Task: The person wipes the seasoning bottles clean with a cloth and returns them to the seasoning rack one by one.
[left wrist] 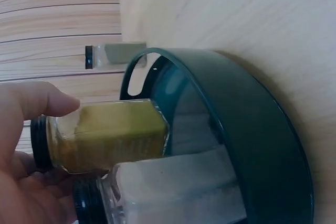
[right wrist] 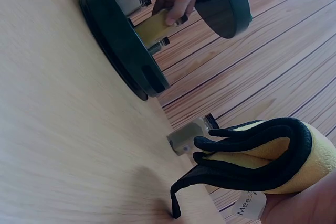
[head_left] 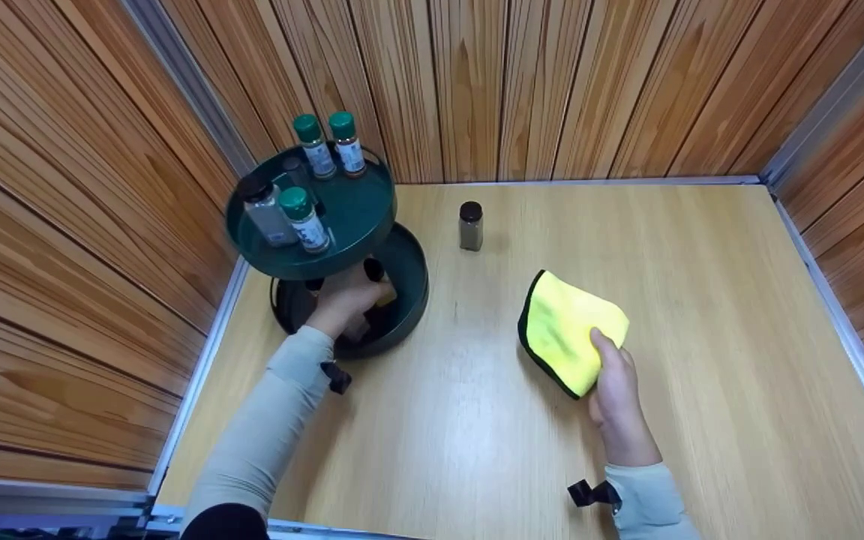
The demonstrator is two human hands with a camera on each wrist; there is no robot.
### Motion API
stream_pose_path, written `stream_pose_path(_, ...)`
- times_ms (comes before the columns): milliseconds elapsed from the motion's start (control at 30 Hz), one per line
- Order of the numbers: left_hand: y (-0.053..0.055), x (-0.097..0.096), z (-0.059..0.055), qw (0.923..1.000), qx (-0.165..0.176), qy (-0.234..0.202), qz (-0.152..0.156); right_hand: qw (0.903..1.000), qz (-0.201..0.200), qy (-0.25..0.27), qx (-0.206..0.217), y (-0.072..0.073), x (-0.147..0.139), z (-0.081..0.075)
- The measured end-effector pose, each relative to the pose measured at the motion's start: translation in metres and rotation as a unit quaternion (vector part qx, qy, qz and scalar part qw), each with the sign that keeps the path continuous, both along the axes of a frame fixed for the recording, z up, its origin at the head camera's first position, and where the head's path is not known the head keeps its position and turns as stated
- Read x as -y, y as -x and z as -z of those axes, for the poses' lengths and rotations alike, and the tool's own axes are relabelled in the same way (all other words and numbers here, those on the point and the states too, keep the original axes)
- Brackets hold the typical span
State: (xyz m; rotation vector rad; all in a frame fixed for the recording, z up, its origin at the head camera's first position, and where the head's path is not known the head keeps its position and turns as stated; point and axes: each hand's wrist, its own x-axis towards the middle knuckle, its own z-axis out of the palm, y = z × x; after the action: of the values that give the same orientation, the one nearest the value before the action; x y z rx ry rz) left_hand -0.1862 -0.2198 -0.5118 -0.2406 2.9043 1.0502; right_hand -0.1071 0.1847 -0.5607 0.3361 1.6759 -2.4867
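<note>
My left hand (head_left: 346,295) reaches in between the two tiers of a dark green round rack (head_left: 357,251). It grips a black-capped jar of yellow powder (left wrist: 113,135) near its cap, thumb on one side and fingers on the other. The jar's base is within the lower tier's wall (left wrist: 262,124); whether it touches the floor of the tier I cannot tell. Close beside it stands a jar with pale contents (left wrist: 178,190). Over the table at the right, my right hand (head_left: 617,394) holds a folded yellow cloth (head_left: 571,330) with black edging, thumb on top.
A dark-capped jar (head_left: 471,226) stands alone on the wooden table (head_left: 477,420), right of the rack. Several jars, some with green caps (head_left: 304,219), stand on the upper tier. Wood-panelled walls (head_left: 469,90) enclose the back and sides.
</note>
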Motion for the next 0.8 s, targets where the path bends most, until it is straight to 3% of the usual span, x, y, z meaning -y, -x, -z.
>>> stream_pose_path(267,0.008,0.003,0.004,0.9992,0.004,0.029,0.027,1.0,-0.001,0.0,-0.003,0.001,-0.003,0.001)
stream_pose_path(533,0.01,0.006,0.013,0.9991,-0.013,0.027,0.029,0.9997,0.019,0.01,0.011,0.002,-0.003,-0.001)
stream_pose_path(800,0.009,0.008,0.006,0.9996,0.004,0.01,0.026,0.9995,0.022,0.018,0.013,0.003,-0.005,-0.004)
